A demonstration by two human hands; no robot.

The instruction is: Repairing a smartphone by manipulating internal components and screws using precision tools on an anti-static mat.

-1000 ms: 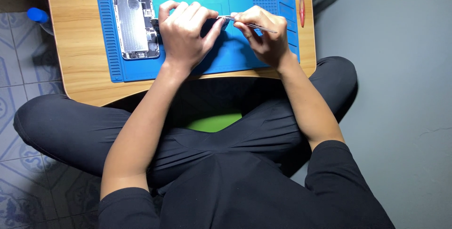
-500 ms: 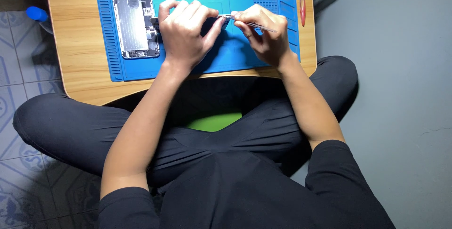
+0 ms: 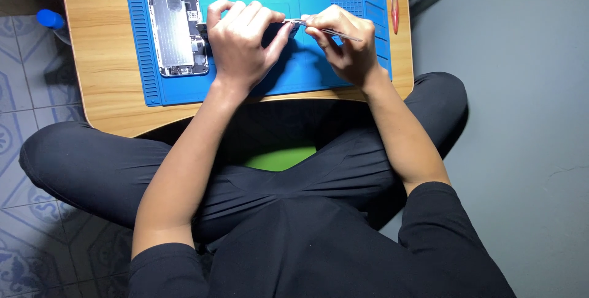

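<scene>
Left hand (image 3: 242, 43) fingers closed over small dark part, pinning it on blue silicone mat (image 3: 294, 71); right hand (image 3: 343, 43) pinching thin metal tweezers (image 3: 328, 30), tips at part. Opened phone body (image 3: 176, 25) alongside.

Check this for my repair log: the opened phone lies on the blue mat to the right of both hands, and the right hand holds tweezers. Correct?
Not quite. In the head view the opened phone lies on the blue mat to the left of both hands, beside the left hand. The right hand does hold tweezers.
</scene>
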